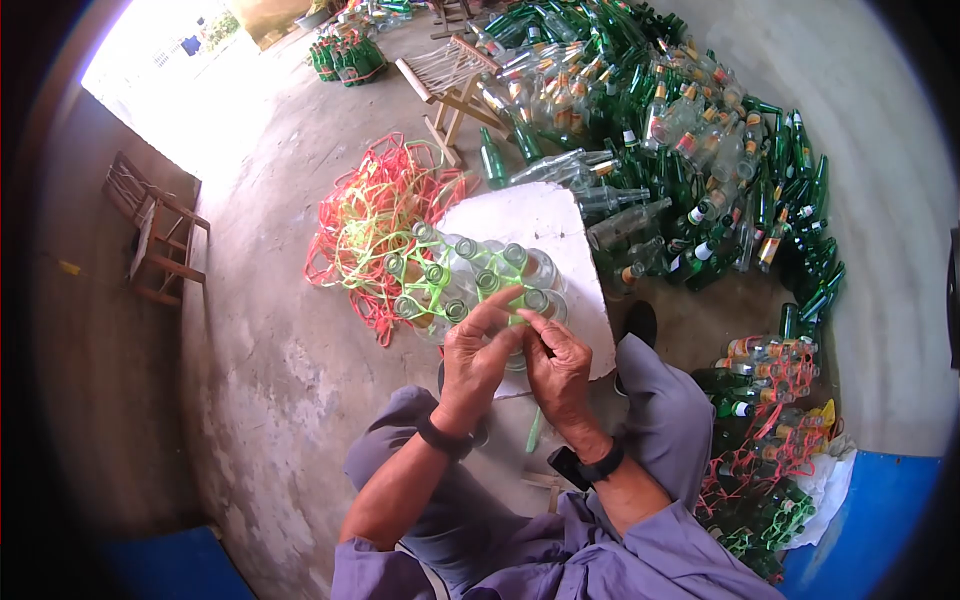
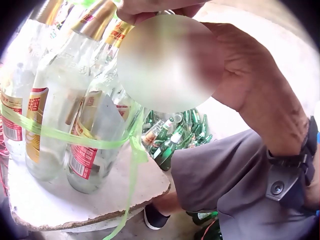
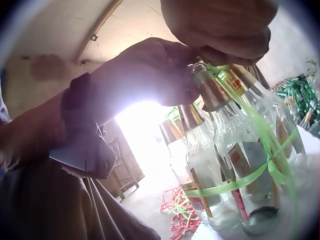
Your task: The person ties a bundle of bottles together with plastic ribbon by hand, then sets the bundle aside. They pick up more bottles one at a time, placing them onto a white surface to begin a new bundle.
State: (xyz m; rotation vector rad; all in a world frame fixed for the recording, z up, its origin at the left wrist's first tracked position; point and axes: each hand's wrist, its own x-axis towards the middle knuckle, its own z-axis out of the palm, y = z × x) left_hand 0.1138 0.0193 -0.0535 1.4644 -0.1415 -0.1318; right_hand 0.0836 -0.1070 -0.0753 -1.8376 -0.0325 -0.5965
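Observation:
Clear glass bottles (image 2: pixel 50 120) with gold necks stand upright in a tight group, a light green strap (image 2: pixel 55 134) around their bodies and more of it across their tops. Over the near bottles, my left hand (image 1: pixel 475 365) and right hand (image 1: pixel 560 380) meet at the fingertips. The right thumb and forefinger pinch the green strap; the left fingers hold it too, the forefinger reaching forward. In the right wrist view, my left hand (image 3: pixel 150 70) and right hand (image 3: pixel 220 27) hide part of the necks. A loose strap tail (image 2: pixel 132 195) hangs beside the bottles.
The bottles stand on a white board (image 1: pixel 570 230). Red and green straps (image 1: pixel 375 230) lie behind it to the left. A large heap of bottles (image 1: pixel 680 130) fills the back right, near a wooden stool (image 1: pixel 455 85). Netted bottles (image 1: pixel 770 430) lie at the right; a chair (image 1: pixel 160 230) stands left.

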